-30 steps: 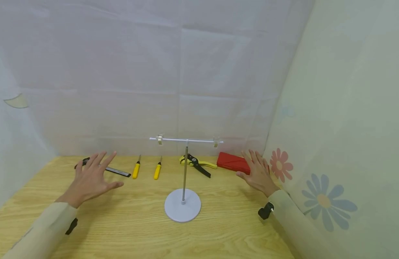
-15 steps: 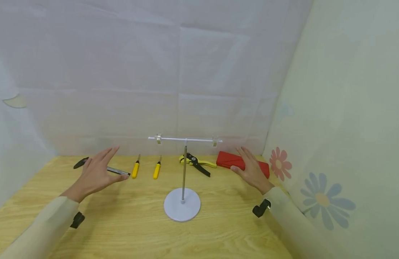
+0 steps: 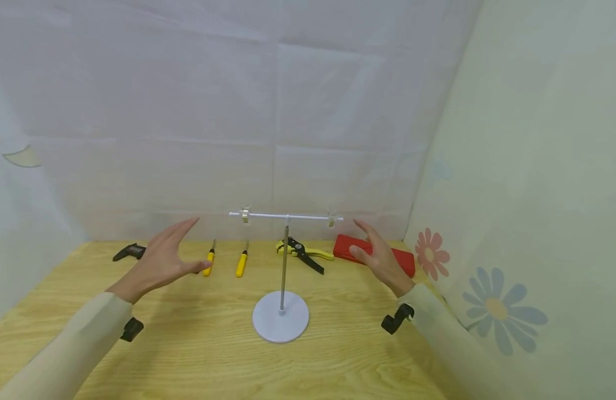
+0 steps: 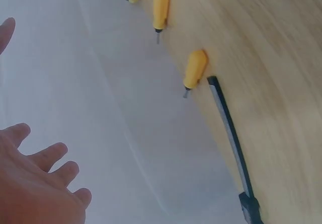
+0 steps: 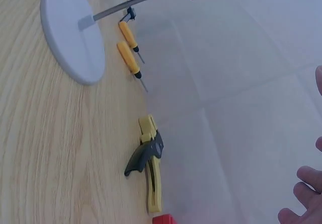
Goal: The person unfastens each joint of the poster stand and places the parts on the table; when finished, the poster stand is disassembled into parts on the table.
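Observation:
A white stand with a round base (image 3: 280, 318) and a thin upright rod carries a horizontal crossbar (image 3: 286, 216) with a small clip near each end. My left hand (image 3: 166, 254) hovers open, fingers straight, left of the bar, above a yellow screwdriver (image 3: 208, 261) and a black caliper (image 3: 130, 253). My right hand (image 3: 376, 254) hovers open right of the bar, in front of a red case (image 3: 395, 258). Neither hand holds or touches anything. The left wrist view shows two yellow screwdrivers (image 4: 195, 68) and the caliper (image 4: 231, 138) beneath the left hand (image 4: 35, 189).
A second yellow screwdriver (image 3: 242, 264) and a yellow-and-black plier tool (image 3: 303, 253) lie along the back of the wooden table (image 3: 198, 355). White fabric walls stand close behind, and a flowered sheet (image 3: 497, 311) on the right. The right wrist view shows the stand base (image 5: 73, 30) and plier tool (image 5: 149, 168).
Both hands have risen and moved inward toward the ends of the crossbar. The left hand slid right off the caliper; the right hand moved left in front of the red case.

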